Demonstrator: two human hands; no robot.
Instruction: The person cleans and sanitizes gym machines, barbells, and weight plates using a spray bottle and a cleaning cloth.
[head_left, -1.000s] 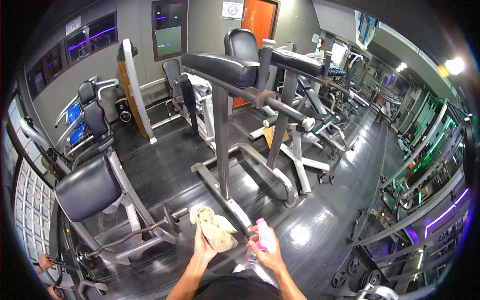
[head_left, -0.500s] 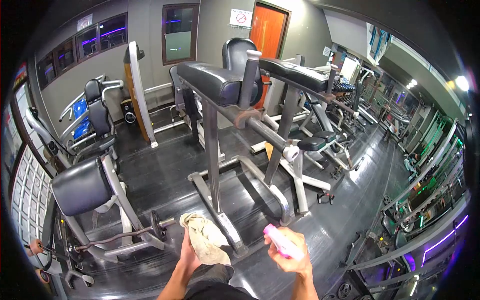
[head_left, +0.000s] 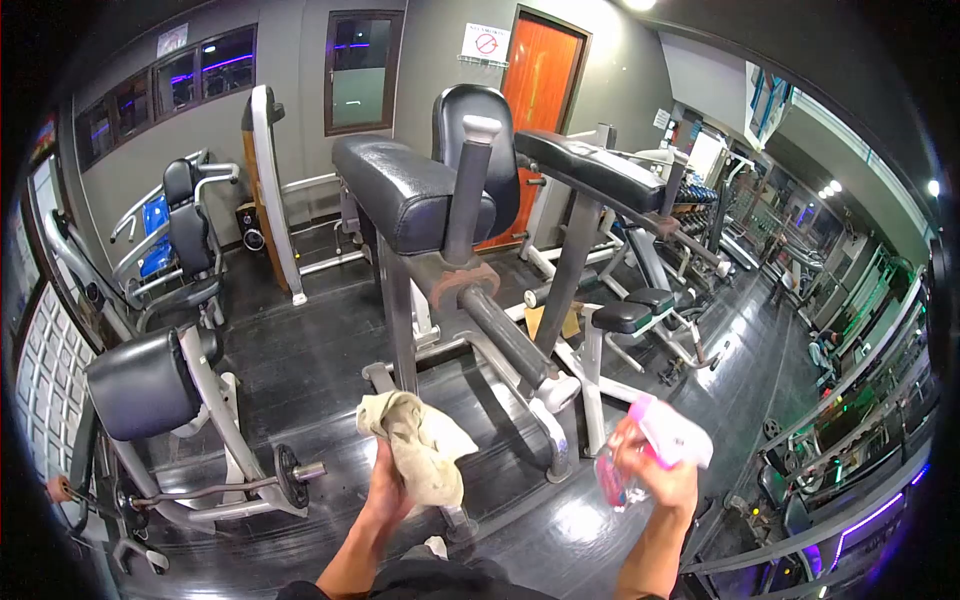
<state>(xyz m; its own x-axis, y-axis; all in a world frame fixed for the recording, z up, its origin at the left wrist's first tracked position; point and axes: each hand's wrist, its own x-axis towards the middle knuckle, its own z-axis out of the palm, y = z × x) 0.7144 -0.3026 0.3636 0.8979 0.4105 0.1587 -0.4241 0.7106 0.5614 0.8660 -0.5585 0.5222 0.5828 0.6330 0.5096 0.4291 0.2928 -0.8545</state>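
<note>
My left hand (head_left: 387,482) is closed round a crumpled, pale beige cloth (head_left: 425,450), which hangs over the fingers toward the right. In my right hand (head_left: 660,476) is a spray bottle with a white and pink head (head_left: 672,430); the fingers wrap its neck, and the clear lower part shows partly below them. Both hands are held low in front of me, apart from each other. Ahead of them stands a dip station with black padded armrests (head_left: 405,185), a backrest (head_left: 478,130) and an upright grip (head_left: 472,190). Neither hand touches it.
A curl bench with a black pad (head_left: 145,385) stands at left, carrying a bent barbell (head_left: 220,488) whose plated end sticks out toward me. The dip station's metal foot (head_left: 560,455) reaches close to my hands. Benches and racks line the right side of the dark floor (head_left: 320,410).
The dip station looks larger and closer. My right hand has moved right and up with the spray bottle, which has turned to point left. The cloth remains in my left hand.
</note>
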